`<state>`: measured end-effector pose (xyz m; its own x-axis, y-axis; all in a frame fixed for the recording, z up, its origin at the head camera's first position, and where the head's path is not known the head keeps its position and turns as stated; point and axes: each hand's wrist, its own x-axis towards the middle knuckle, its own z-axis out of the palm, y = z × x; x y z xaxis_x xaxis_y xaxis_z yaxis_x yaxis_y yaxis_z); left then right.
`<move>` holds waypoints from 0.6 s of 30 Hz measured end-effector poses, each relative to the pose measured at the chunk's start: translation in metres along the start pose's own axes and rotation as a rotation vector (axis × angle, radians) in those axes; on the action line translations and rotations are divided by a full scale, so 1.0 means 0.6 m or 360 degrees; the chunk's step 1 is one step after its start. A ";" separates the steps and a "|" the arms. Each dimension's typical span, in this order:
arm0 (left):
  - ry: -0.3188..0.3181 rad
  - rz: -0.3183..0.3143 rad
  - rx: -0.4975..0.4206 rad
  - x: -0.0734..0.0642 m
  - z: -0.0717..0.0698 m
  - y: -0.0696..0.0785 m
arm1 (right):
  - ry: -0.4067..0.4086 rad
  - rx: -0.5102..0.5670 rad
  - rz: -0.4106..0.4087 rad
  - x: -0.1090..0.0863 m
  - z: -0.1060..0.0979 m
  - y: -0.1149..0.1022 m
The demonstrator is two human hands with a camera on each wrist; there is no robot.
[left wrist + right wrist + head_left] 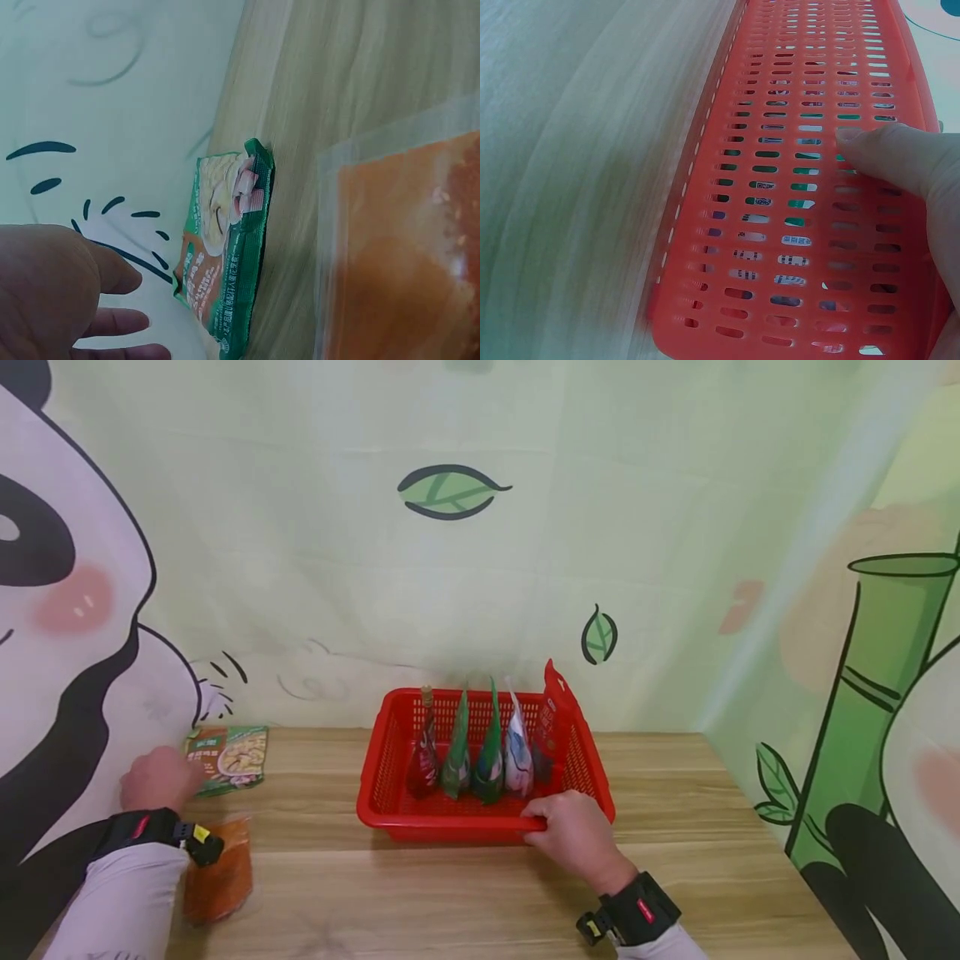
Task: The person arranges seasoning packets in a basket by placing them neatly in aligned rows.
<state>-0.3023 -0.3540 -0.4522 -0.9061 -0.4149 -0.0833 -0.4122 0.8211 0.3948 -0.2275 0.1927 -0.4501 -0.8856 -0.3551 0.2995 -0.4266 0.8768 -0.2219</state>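
My left hand [160, 779] is beside a green and brown food packet [234, 758] with a picture of a dish on it, lying at the table's back left. In the left wrist view its fingers extend towards the packet's edge with nothing held. My right hand [576, 833] grips the front rim of a red plastic basket [450, 821], the thumb [885, 150] against its slotted outer wall. Inside the basket several packets stand in a row: a dark red one [425, 760], two green ones, a white and blue one [518, 756] and a red one [552, 727].
Nearer the front left, a clear packet of orange-red contents [228, 877] lies flat, partly under my left wrist. The wood-grain table [337, 893] ends against a printed cloth backdrop [300, 568].
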 end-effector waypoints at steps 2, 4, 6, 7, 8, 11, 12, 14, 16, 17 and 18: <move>-0.0001 -0.0029 -0.0016 0.002 0.000 0.002 | 0.0005 0.0001 0.0001 0.000 0.001 0.000; -0.0026 -0.0076 -0.0051 0.006 0.000 0.005 | 0.0015 0.0000 0.0001 0.000 0.001 0.001; -0.0024 -0.0096 -0.0063 0.011 0.001 0.008 | 0.0025 -0.0008 -0.0007 -0.001 0.001 0.003; -0.0021 -0.0106 -0.0069 0.013 0.001 0.009 | 0.0027 -0.0008 -0.0007 0.000 0.001 0.004; -0.0025 -0.0112 -0.0072 0.015 0.001 0.009 | 0.0027 -0.0012 -0.0009 0.000 0.001 0.005; -0.0060 -0.0128 -0.0058 0.019 0.004 0.006 | 0.0021 -0.0015 -0.0005 -0.001 0.002 0.006; -0.0095 -0.0145 -0.0052 0.021 0.006 0.004 | 0.0016 -0.0012 0.0002 -0.001 0.002 0.006; -0.0165 -0.0195 -0.0049 0.023 0.010 0.001 | 0.0011 -0.0008 -0.0005 0.000 0.002 0.006; -0.0223 -0.0234 -0.0033 0.025 0.015 -0.003 | 0.0013 -0.0006 -0.0022 0.000 0.002 0.005; -0.0244 -0.0249 -0.0027 0.025 0.017 -0.005 | 0.0014 -0.0007 -0.0031 0.001 0.002 0.005; -0.0251 -0.0251 -0.0014 0.025 0.019 -0.007 | 0.0016 -0.0011 -0.0039 0.002 0.002 0.004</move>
<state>-0.3156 -0.3592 -0.4653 -0.8343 -0.4709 -0.2867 -0.5499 0.7471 0.3733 -0.2296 0.1941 -0.4515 -0.8731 -0.3730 0.3140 -0.4467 0.8701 -0.2082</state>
